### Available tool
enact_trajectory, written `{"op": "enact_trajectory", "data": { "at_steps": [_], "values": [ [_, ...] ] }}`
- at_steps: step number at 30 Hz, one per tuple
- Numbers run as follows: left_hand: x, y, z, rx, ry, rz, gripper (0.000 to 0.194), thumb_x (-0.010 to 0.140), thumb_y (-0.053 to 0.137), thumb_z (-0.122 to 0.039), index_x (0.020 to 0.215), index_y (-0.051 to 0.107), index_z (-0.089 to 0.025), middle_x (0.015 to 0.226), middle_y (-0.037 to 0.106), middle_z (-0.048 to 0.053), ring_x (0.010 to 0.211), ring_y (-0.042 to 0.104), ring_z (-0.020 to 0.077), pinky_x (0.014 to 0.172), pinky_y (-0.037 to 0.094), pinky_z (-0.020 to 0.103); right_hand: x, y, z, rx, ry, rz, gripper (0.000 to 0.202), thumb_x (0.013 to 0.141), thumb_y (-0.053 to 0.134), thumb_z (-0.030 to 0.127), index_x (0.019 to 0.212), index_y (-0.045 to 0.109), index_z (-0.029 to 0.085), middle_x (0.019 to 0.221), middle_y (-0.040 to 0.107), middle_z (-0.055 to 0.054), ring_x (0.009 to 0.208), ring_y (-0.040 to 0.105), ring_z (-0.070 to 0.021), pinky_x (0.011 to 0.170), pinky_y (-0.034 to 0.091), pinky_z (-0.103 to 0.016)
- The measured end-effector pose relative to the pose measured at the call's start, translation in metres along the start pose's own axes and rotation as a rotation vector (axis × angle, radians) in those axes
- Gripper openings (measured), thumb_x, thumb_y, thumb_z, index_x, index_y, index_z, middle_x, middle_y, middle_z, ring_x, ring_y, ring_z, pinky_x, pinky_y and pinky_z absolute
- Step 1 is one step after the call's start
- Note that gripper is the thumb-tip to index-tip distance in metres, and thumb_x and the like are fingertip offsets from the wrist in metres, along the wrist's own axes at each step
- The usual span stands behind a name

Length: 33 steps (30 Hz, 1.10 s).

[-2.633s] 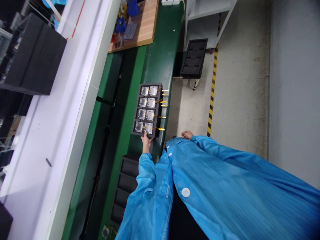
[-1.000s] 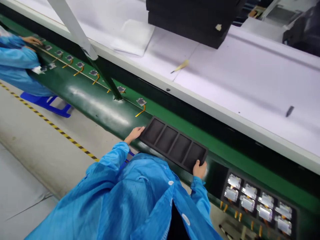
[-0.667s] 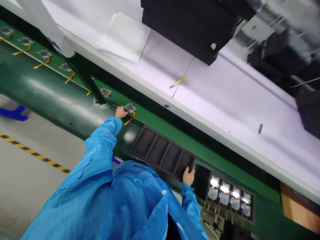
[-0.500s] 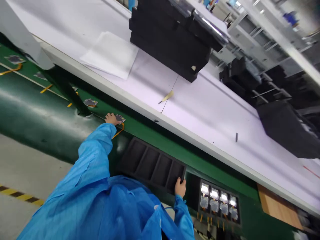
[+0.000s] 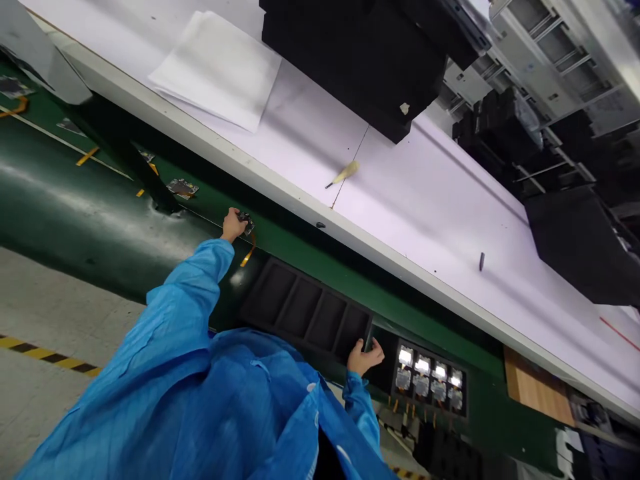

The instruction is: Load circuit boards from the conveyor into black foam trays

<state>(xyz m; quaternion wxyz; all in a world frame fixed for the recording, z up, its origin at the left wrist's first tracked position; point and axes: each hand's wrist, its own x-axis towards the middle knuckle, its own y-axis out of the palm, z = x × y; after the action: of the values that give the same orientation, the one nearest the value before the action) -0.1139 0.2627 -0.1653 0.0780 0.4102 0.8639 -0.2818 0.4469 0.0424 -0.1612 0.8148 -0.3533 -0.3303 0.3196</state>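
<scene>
A long white shelf (image 5: 425, 200) is seen beyond the green desk (image 5: 75, 200), at which a person in a blue coat (image 5: 135, 413) is placed. On the shelf, a large black stack (image 5: 350, 60) and a pile of white sheets (image 5: 220, 73) are set side by side.

Directly before the coat, a black tray (image 5: 314, 313), divided into four compartments, is laid on the desk. Just beside it, toward the person's right, a filled tray (image 5: 465, 393) is seen, with two boards per compartment and orange ribbons hung over its near edge.

The hands are held well apart. Since a moment ago, the grip of the right hand (image 5: 365, 360) on the black tray's corner has been loosened; its fingers are now spread beside that corner, and whether the thumb is in contact cannot be told. In the left hand (image 5: 231, 225), a circuit board (image 5: 247, 225) is now pinched by one edge, where it had been lying nearly flat under the fingertips. It is judged to be borne by that hand now, tilted, with its orange ribbon (image 5: 247, 255) dangling toward the black tray. Another board (image 5: 183, 189) is left lying farther along the desk.

Smaller still, a yellow-handled tool (image 5: 349, 172) and a dark stub (image 5: 481, 261) are seen on the shelf. No brand, label or writing can be read.
</scene>
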Motion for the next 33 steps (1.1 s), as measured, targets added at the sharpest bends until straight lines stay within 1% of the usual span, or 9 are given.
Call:
{"op": "enact_trajectory", "data": {
  "at_steps": [3, 7, 10, 13, 15, 18, 22, 29, 33],
  "values": [
    [-0.031, -0.002, 0.0, -0.263, -0.04, -0.022, 0.031, 0.071, 0.078, -0.01, 0.093, 0.058, -0.018, 0.096, 0.068, 0.008, 0.107, 0.072, 0.0295, 0.1, 0.061, 0.048, -0.015, -0.002, 0.039, 0.05, -0.074, 0.001, 0.044, 0.091, 0.054, 0.05, 0.12, 0.064, 0.018, 0.12, 0.062, -0.022, 0.124, 0.055, -0.0401, 0.107, 0.046, -0.06],
    [-0.115, 0.002, 0.003, -0.698, -0.015, 0.154, 0.038, 0.068, 0.087, -0.026, 0.095, 0.062, -0.017, 0.098, 0.071, 0.005, 0.094, 0.073, 0.023, 0.084, 0.068, 0.043, -0.043, -0.003, 0.122, 0.321, -0.201, 0.209, 0.035, 0.1, 0.055, 0.05, 0.117, 0.066, 0.022, 0.121, 0.065, -0.017, 0.121, 0.059, -0.0335, 0.102, 0.05, -0.053],
    [-0.192, 0.009, 0.006, -0.747, 0.043, 0.322, 0.051, 0.065, 0.094, -0.04, 0.099, 0.063, -0.018, 0.098, 0.073, 0.004, 0.093, 0.073, 0.0225, 0.081, 0.068, 0.04, -0.054, -0.005, 0.178, 0.504, -0.276, 0.401, 0.029, 0.104, 0.056, 0.047, 0.114, 0.071, 0.024, 0.119, 0.068, -0.013, 0.118, 0.063, -0.029, 0.098, 0.054, -0.048],
    [-0.252, 0.017, 0.005, -0.675, 0.085, 0.473, 0.053, 0.068, 0.094, -0.05, 0.098, 0.064, -0.018, 0.096, 0.074, 0.004, 0.091, 0.073, 0.022, 0.08, 0.068, 0.038, -0.054, -0.007, 0.209, 0.59, -0.288, 0.503, 0.028, 0.103, 0.06, 0.044, 0.12, 0.074, 0.026, 0.122, 0.071, -0.012, 0.118, 0.066, -0.0268, 0.095, 0.057, -0.044],
    [-0.275, 0.02, 0.003, -0.623, 0.123, 0.556, 0.052, 0.071, 0.093, -0.053, 0.098, 0.065, -0.018, 0.092, 0.073, 0.004, 0.087, 0.073, 0.0208, 0.079, 0.068, 0.036, -0.051, -0.008, 0.215, 0.628, -0.276, 0.522, 0.028, 0.101, 0.064, 0.043, 0.12, 0.075, 0.026, 0.121, 0.073, -0.011, 0.116, 0.067, -0.0262, 0.091, 0.058, -0.042],
    [-0.291, 0.023, 0.0, -0.559, 0.184, 0.643, 0.05, 0.073, 0.092, -0.052, 0.098, 0.066, -0.018, 0.089, 0.073, 0.003, 0.081, 0.072, 0.0188, 0.078, 0.067, 0.034, -0.047, -0.01, 0.211, 0.657, -0.221, 0.518, 0.025, 0.098, 0.068, 0.043, 0.112, 0.077, 0.025, 0.112, 0.076, -0.009, 0.105, 0.07, -0.0245, 0.087, 0.06, -0.04],
    [-0.297, 0.026, 0.002, -0.485, 0.229, 0.713, 0.045, 0.075, 0.09, -0.05, 0.098, 0.068, -0.018, 0.085, 0.071, 0.002, 0.078, 0.07, 0.0173, 0.077, 0.064, 0.031, -0.047, -0.012, 0.199, 0.696, -0.087, 0.52, 0.027, 0.094, 0.072, 0.046, 0.107, 0.078, 0.023, 0.101, 0.077, -0.007, 0.089, 0.07, -0.0214, 0.082, 0.06, -0.037],
    [-0.303, 0.04, 0.013, -0.395, 0.27, 0.777, 0.041, 0.078, 0.086, -0.048, 0.101, 0.069, -0.019, 0.085, 0.071, 0.002, 0.078, 0.068, 0.018, 0.077, 0.06, 0.031, -0.042, -0.014, 0.18, 0.808, 0.093, 0.564, 0.03, 0.083, 0.081, 0.053, 0.087, 0.079, 0.024, 0.09, 0.074, -0.005, 0.084, 0.068, -0.0209, 0.077, 0.057, -0.036],
    [-0.306, 0.046, 0.014, -0.319, 0.355, 0.768, 0.039, 0.084, 0.082, -0.049, 0.105, 0.07, -0.019, 0.091, 0.072, 0.004, 0.085, 0.07, 0.0204, 0.082, 0.058, 0.032, -0.035, -0.017, 0.169, 0.88, 0.172, 0.633, 0.034, 0.076, 0.086, 0.056, 0.075, 0.076, 0.024, 0.085, 0.07, -0.003, 0.081, 0.065, -0.0196, 0.074, 0.054, -0.035]
  ]
}}
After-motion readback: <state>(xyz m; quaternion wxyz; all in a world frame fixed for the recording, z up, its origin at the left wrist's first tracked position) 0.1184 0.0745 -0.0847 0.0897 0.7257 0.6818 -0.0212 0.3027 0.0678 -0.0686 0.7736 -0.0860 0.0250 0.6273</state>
